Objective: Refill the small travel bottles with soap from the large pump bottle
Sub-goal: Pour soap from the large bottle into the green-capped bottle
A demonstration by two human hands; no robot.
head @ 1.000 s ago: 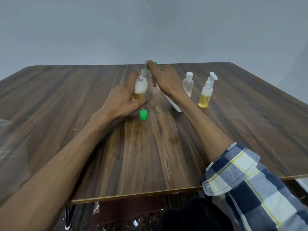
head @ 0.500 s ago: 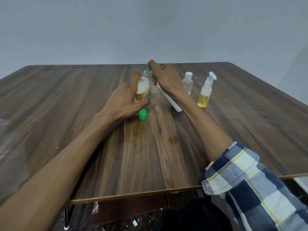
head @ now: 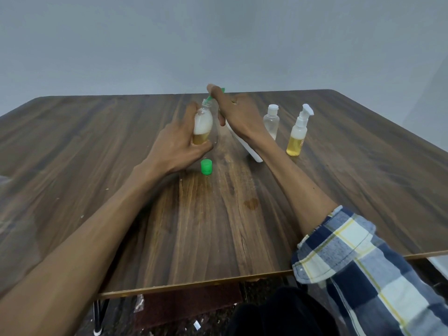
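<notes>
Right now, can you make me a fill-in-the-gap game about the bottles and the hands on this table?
1. The left hand holds a small bottle with foam on top and ____ soap at the bottom.
2. The loose cap lying on the table is coloured ____.
3. The right hand tilts the large white bottle, and its green nozzle points into the small bottle's ____.
4. The clear bottle with the white flip cap looks almost ____.

Missing words: yellow; green; neck; empty

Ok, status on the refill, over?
Left hand grips small bottle, part full, foam on top. Right hand holds tilted large pump bottle, green nozzle at the small bottle's mouth. Green cap off, on table. Nothing blocking.
</notes>
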